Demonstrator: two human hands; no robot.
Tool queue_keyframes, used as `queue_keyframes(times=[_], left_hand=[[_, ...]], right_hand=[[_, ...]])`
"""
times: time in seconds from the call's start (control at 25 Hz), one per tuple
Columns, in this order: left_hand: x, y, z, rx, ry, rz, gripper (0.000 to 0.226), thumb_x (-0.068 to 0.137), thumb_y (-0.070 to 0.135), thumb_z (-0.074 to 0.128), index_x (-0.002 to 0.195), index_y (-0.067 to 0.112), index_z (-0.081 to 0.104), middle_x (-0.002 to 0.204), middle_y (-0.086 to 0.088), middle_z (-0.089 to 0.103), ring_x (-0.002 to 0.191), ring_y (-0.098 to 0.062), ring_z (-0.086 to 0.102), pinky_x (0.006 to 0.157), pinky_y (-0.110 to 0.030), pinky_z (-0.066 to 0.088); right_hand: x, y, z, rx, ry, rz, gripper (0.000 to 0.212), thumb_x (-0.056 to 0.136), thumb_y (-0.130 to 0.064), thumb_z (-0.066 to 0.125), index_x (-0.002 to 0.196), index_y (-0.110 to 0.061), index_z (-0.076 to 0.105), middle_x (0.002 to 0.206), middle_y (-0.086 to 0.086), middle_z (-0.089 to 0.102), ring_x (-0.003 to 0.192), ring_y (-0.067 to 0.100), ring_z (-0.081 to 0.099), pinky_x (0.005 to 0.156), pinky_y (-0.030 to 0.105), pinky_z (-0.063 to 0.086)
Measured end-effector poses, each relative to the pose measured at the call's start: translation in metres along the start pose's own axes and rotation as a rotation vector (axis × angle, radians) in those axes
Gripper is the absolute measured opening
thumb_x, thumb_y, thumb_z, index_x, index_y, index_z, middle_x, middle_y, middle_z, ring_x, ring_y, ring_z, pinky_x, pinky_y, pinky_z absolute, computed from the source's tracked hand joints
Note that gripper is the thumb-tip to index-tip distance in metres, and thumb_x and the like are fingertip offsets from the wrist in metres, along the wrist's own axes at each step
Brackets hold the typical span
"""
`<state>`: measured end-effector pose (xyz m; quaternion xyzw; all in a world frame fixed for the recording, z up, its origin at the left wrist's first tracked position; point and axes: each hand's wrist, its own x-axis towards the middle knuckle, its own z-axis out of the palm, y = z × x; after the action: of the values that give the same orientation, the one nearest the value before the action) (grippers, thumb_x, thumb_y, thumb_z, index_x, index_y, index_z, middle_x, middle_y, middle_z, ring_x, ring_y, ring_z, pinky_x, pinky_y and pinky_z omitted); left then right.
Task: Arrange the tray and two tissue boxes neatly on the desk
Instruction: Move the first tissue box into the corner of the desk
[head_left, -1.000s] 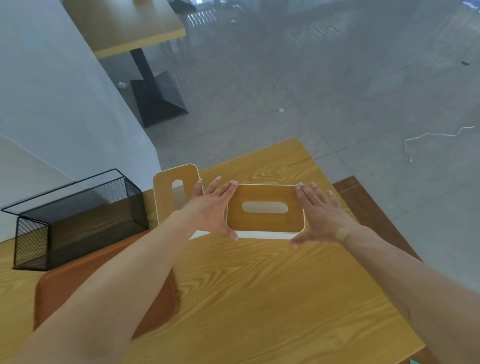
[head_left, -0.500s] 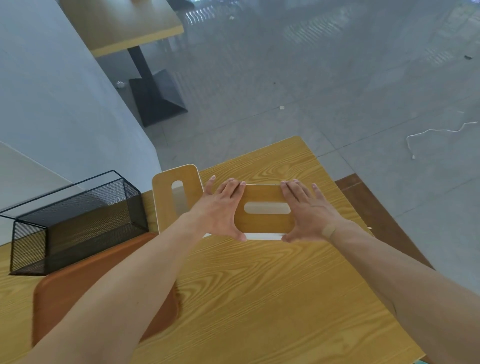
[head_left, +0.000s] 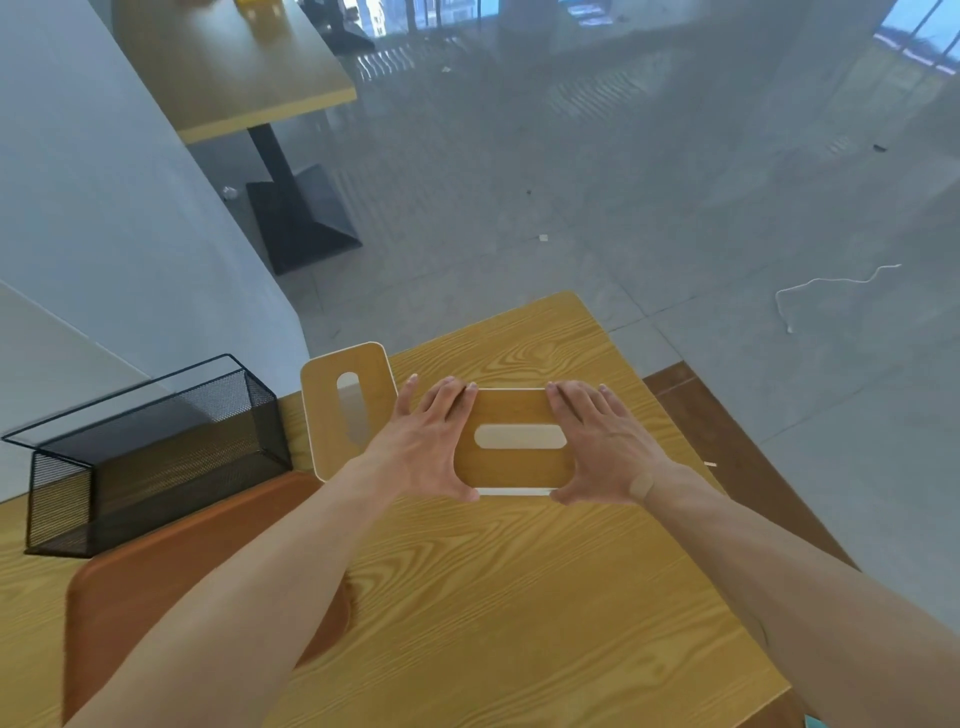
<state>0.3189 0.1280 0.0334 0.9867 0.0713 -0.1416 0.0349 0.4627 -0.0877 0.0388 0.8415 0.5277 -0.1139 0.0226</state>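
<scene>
A tissue box (head_left: 511, 465) with a wooden lid and an oval slot lies flat on the desk (head_left: 519, 597). My left hand (head_left: 428, 447) grips its left end and my right hand (head_left: 602, 441) grips its right end, fingers over the far edge, thumbs on the near edge. A second tissue box (head_left: 348, 408) of the same kind stands just left of it, turned lengthwise, touching my left hand. The brown tray (head_left: 156, 561) lies at the near left, partly under my left forearm.
A black wire-mesh basket (head_left: 150, 457) stands at the desk's left, against the wall. The desk's right and far edges drop to a grey floor. Another table (head_left: 234, 62) stands further back.
Both hands have closed in from the box's sides and now clamp the flat tissue box at its ends. The view has shifted slightly; the boxes stay in place.
</scene>
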Motion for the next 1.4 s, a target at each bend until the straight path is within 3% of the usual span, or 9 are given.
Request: queue_keyframes(times=[0.32,0.64,0.96,1.12,1.4], left_hand=[[-0.089,0.031,-0.015,-0.057,0.080,-0.184,0.139,0.056,0.090,0.052,0.155,0.016,-0.013,0.161,-0.005,-0.001,0.150,-0.020,-0.011,0.115,-0.052,-0.022],[-0.225,0.062,-0.008,-0.063,0.143,-0.491,0.138,0.055,0.090,0.051,0.155,0.017,-0.010,0.161,-0.002,0.000,0.149,-0.015,-0.014,0.115,-0.050,-0.023],[-0.380,0.089,0.023,-0.133,0.087,-0.797,0.140,0.058,0.086,0.059,0.155,0.016,-0.014,0.160,0.003,-0.003,0.148,-0.015,-0.012,0.118,-0.051,-0.018],[-0.450,0.092,0.040,-0.184,0.069,-0.909,0.138,0.059,0.085,0.059,0.155,0.018,-0.014,0.161,0.003,-0.005,0.150,-0.018,-0.006,0.120,-0.054,-0.011],[-0.590,0.067,0.087,-0.236,0.118,-1.044,0.137,0.054,0.085,0.059,0.155,0.021,-0.009,0.158,0.003,0.000,0.148,-0.017,-0.002,0.119,-0.052,-0.014]], right_hand=[[-0.033,-0.030,-0.040,-0.040,0.025,-0.197,0.134,0.064,-0.072,0.068,0.156,-0.009,-0.006,0.161,0.006,0.008,0.150,0.024,-0.002,0.124,0.045,-0.002],[-0.059,-0.105,-0.057,-0.091,0.091,-0.506,0.133,0.063,-0.075,0.062,0.157,-0.011,-0.008,0.163,0.005,0.004,0.150,0.021,-0.006,0.123,0.041,-0.009],[-0.093,-0.233,-0.044,-0.099,0.077,-0.798,0.135,0.062,-0.077,0.064,0.157,-0.012,-0.006,0.163,0.005,0.007,0.149,0.022,0.000,0.124,0.042,-0.002],[-0.105,-0.299,-0.036,-0.119,0.055,-0.914,0.134,0.062,-0.076,0.064,0.157,-0.013,-0.007,0.163,0.003,0.006,0.150,0.020,-0.003,0.122,0.042,-0.006],[-0.127,-0.449,-0.014,-0.143,0.041,-1.076,0.131,0.061,-0.078,0.060,0.157,-0.013,0.000,0.161,0.004,0.012,0.150,0.021,0.004,0.122,0.042,-0.005]])
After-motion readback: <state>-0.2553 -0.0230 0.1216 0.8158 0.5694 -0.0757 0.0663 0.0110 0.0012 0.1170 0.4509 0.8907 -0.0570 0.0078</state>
